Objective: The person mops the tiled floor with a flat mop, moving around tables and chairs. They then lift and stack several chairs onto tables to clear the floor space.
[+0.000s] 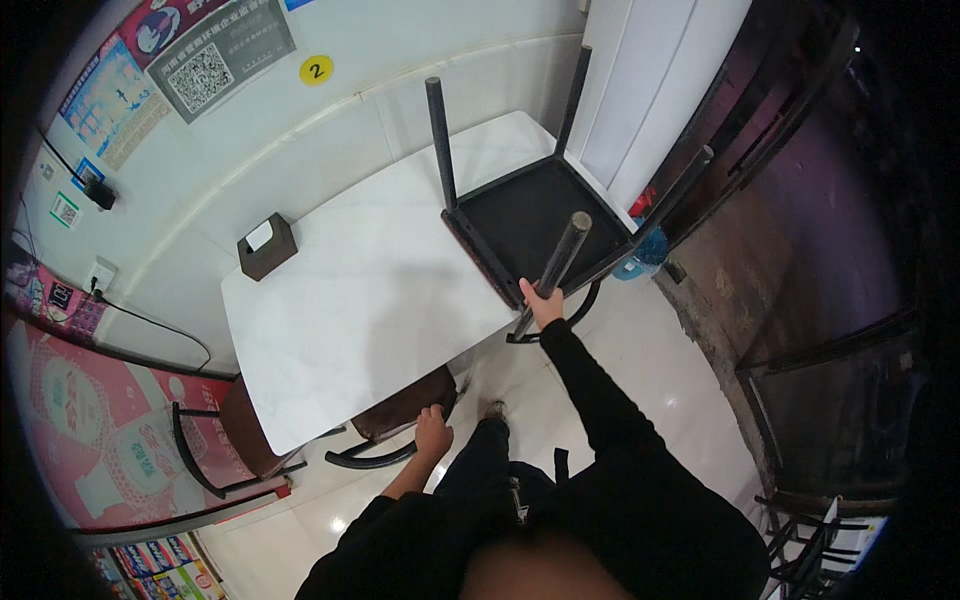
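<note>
An upturned black chair (544, 217) lies seat-down on the right end of a white table (322, 322), its legs pointing up. My right hand (545, 306) is closed around the base of its nearest leg, with the thumb showing on the left side. The curved backrest hangs below the table's edge. My left hand (433, 433) is low, beside the brown seat of a chair (409, 405) tucked partly under the table; its fingers are slightly curled, and whether they touch the seat cannot be told.
A dark tissue box (268, 251) stands at the table's back left edge by the wall. Another brown chair (247, 427) is at the left end. A blue plastic container (646, 251) is on the right near a glass door. A charger cable hangs along the wall.
</note>
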A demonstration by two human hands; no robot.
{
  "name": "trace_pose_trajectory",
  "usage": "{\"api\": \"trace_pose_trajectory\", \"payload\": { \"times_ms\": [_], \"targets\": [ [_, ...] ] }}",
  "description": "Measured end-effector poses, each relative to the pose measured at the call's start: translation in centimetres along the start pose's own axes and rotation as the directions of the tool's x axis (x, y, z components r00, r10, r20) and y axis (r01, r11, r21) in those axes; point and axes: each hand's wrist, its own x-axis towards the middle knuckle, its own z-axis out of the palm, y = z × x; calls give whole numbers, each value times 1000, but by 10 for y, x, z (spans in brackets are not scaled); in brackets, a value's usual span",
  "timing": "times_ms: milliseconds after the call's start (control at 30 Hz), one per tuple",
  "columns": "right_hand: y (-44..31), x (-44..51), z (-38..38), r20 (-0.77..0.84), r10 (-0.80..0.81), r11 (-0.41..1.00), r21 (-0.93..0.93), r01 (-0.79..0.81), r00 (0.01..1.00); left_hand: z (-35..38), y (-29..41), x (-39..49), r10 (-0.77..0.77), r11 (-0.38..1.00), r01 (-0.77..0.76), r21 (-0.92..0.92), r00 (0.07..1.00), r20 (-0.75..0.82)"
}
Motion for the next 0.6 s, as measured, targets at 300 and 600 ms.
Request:
{"api": "trace_pose_trajectory", "payload": {
  "times_ms": [300, 600],
  "targets": [
    [-156, -116, -38, -94, 173, 882, 458, -112, 980, 101, -31, -62, -370, 857, 481, -188, 826, 425],
    [-221, -211, -181, 120, 363, 489, 819, -299, 924, -31, 47, -168, -88, 243, 324, -914, 946, 312]
  ]
}}
